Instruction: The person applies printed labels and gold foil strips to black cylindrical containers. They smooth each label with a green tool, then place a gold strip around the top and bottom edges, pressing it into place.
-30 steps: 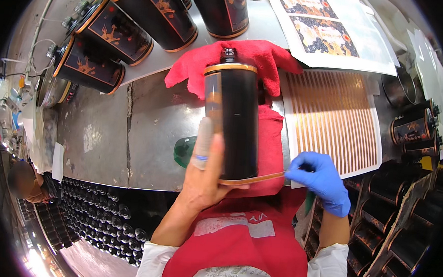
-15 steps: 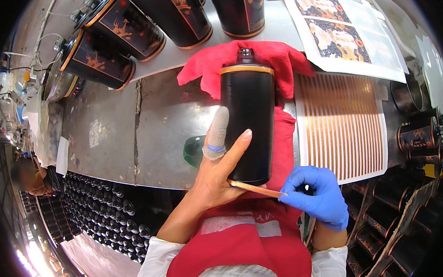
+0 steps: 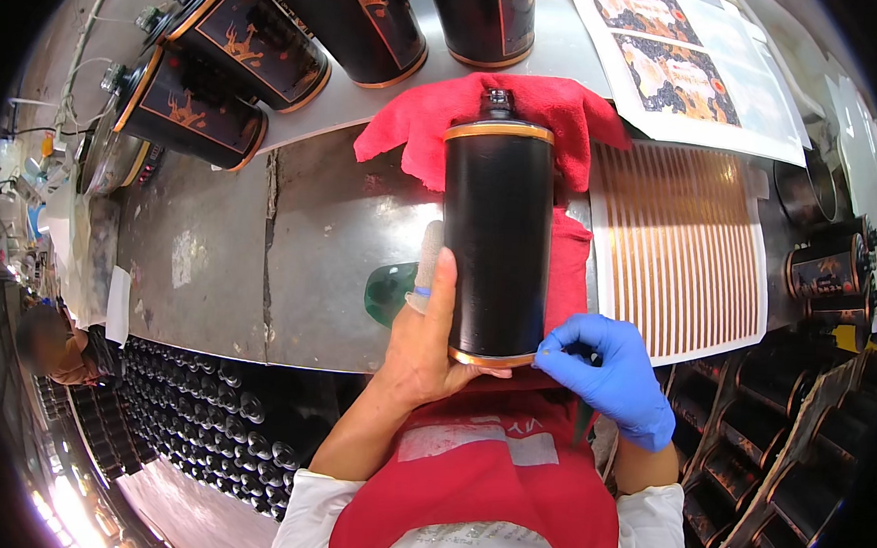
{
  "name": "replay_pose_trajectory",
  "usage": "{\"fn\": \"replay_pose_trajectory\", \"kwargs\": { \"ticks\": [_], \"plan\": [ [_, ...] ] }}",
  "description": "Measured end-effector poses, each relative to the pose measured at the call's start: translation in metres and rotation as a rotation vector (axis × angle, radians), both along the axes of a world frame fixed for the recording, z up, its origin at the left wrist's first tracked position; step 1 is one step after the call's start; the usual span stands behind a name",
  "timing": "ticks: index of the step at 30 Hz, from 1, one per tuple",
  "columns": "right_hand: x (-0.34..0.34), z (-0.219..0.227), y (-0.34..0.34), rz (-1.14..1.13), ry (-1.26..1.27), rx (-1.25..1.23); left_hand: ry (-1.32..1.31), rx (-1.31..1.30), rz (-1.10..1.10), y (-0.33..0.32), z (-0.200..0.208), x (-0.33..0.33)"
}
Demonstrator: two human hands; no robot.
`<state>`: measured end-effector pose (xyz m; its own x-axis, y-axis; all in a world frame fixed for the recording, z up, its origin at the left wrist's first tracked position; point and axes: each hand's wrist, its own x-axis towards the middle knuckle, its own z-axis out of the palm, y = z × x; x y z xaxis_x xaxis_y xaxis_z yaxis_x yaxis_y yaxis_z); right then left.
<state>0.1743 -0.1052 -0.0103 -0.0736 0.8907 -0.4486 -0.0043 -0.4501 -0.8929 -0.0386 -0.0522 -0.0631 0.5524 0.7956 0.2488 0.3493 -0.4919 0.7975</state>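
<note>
A glossy black bottle (image 3: pixel 498 242) with a gold band round its shoulder lies on a red towel (image 3: pixel 401 133), its neck pointing away from me. My left hand (image 3: pixel 417 347) grips its lower left side, thumb along the wall and other fingers partly hidden beneath; a grey finger cot with a blue band covers one finger. Along the bottle's base edge runs a thin gold strip (image 3: pixel 484 360). My right hand (image 3: pixel 607 372), in a blue glove, pinches at the strip's right end, close against the base corner.
Right of the bottle lies a sheet of gold strips (image 3: pixel 679 257), with printed decal sheets (image 3: pixel 677 78) beyond. Decorated black bottles (image 3: pixel 194 107) stand at the far left. A green object (image 3: pixel 388 293) sits beside my left hand. Racks (image 3: pixel 746 459) hold bottles at right; a person (image 3: pixel 53 343) is at left.
The gold strip, earlier stretched out from the base toward my right hand, now lies along the bottle's base edge. My right hand has come left and up to the base; my left thumb is more upright.
</note>
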Motion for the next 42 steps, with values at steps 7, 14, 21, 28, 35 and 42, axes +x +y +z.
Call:
{"fn": "replay_pose_trajectory", "kwargs": {
  "ticks": [7, 14, 21, 28, 35, 42],
  "plan": [
    [-0.007, 0.004, -0.004, 0.001, -0.095, 0.089, 0.110, -0.033, 0.066, -0.004, 0.017, 0.001],
    [-0.004, 0.001, -0.001, -0.013, -0.122, 0.055, 0.302, 0.341, -0.004, 0.006, 0.046, 0.027],
    [0.006, -0.010, -0.006, -0.088, -0.084, -0.005, 0.021, -0.160, -0.011, -0.004, 0.007, -0.004],
    [0.001, -0.010, -0.005, -0.067, 0.037, -0.038, -0.934, -0.836, -0.063, -0.004, 0.022, 0.007],
    [0.000, -0.018, -0.004, -0.035, 0.051, -0.008, -0.541, -0.630, 0.063, -0.010, 0.038, 0.021],
    [0.001, -0.017, -0.004, -0.020, 0.041, -0.019, -0.500, -0.636, 0.078, -0.010, 0.041, 0.024]
  ]
}}
